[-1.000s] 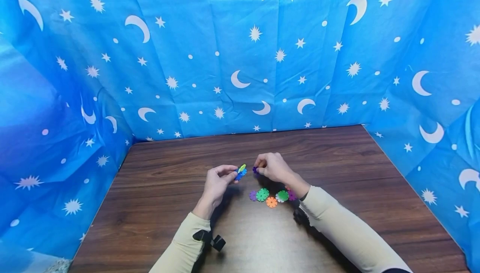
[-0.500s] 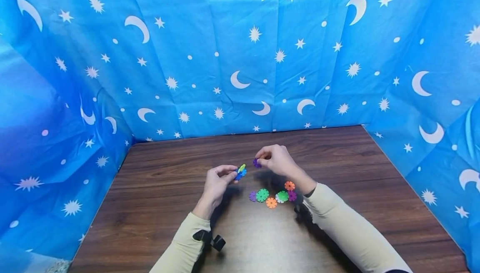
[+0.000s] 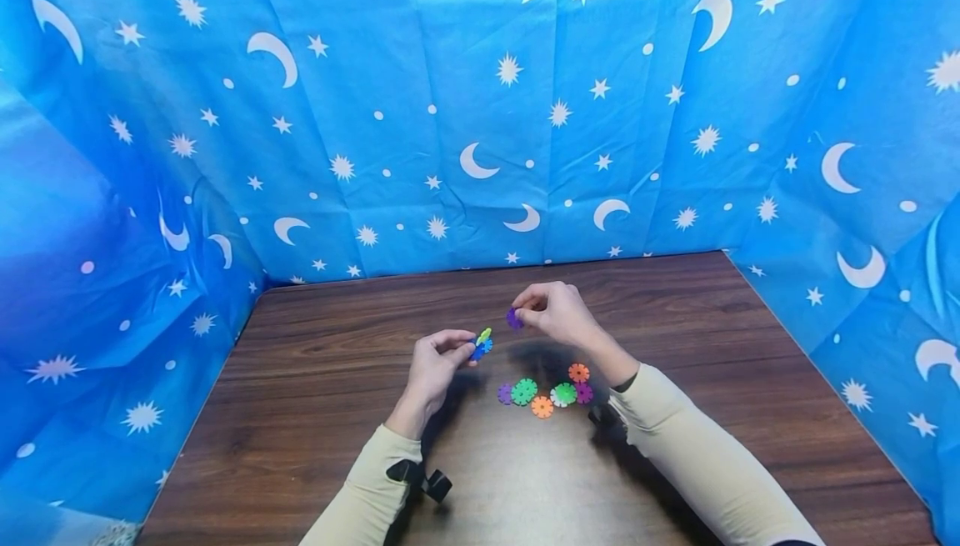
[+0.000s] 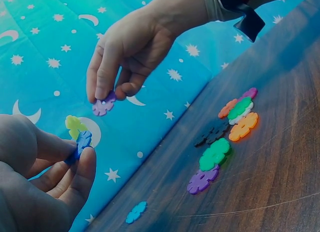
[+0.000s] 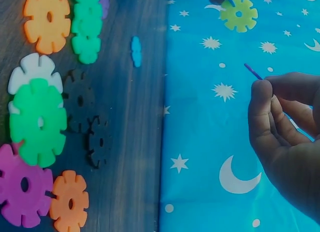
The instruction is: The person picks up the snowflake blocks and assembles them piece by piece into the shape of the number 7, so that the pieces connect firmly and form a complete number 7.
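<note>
Between thumb and fingertips my left hand (image 3: pixel 433 369) pinches a blue notched disc (image 4: pixel 84 143). A yellow-green notched disc (image 4: pixel 75 126) stands at an angle against the blue one, its full face showing in the right wrist view. My right hand (image 3: pixel 561 314) pinches a purple notched disc (image 3: pixel 514 318) by its edge, raised above the table and apart from the blue and yellow-green pair. In the right wrist view this purple disc appears edge-on as a thin strip. Fingers cover part of both held discs.
On the wooden table (image 3: pixel 315 413) lie loose discs: purple (image 4: pixel 203 180), green (image 4: pixel 215 154), orange (image 3: pixel 542 407), a green one overlapping a white one (image 5: pixel 31 67), magenta (image 5: pixel 25 184) and a smaller orange (image 5: pixel 70 202). Black discs (image 5: pixel 79 100) and a light blue disc (image 4: pixel 136 212) lie nearby.
My right hand has risen and moved slightly away from me with the purple disc, uncovering the orange disc at the right of the loose ones. The left hand has stayed still.
</note>
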`<move>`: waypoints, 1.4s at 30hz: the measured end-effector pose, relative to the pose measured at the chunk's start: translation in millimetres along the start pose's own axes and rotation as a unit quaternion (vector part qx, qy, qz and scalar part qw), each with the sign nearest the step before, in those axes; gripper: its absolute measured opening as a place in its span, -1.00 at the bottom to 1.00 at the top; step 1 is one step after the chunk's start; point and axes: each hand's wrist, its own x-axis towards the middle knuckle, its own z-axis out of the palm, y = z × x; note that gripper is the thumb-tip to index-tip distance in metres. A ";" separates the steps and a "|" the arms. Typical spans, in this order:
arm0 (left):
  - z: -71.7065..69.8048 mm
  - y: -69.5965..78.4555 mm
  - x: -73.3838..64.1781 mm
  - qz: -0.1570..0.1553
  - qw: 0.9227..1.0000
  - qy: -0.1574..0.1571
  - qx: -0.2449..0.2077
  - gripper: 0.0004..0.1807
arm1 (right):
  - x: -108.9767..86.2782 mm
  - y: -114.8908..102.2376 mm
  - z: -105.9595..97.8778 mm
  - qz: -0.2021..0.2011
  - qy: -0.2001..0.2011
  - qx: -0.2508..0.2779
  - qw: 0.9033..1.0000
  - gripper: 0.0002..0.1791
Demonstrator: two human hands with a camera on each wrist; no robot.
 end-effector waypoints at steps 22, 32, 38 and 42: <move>3.2 2.5 0.8 0.008 1.000 -0.002 0.003 -0.78 | -0.1 -18.7 0.8 -0.026 -0.002 0.044 0.999 -0.94; 4.5 -0.5 -0.4 0.011 1.000 -0.005 -0.002 -0.79 | -1.5 -17.0 8.9 -0.032 0.000 0.041 0.999 -0.94; 4.9 -0.7 -2.7 0.010 1.000 -0.010 -0.005 -0.80 | -2.9 -15.6 12.8 -0.026 -0.006 0.039 0.999 -0.92; 5.2 -1.2 -2.5 0.010 1.000 -0.010 -0.008 -0.79 | -2.3 -16.2 13.3 -0.023 -0.007 0.042 0.999 -0.92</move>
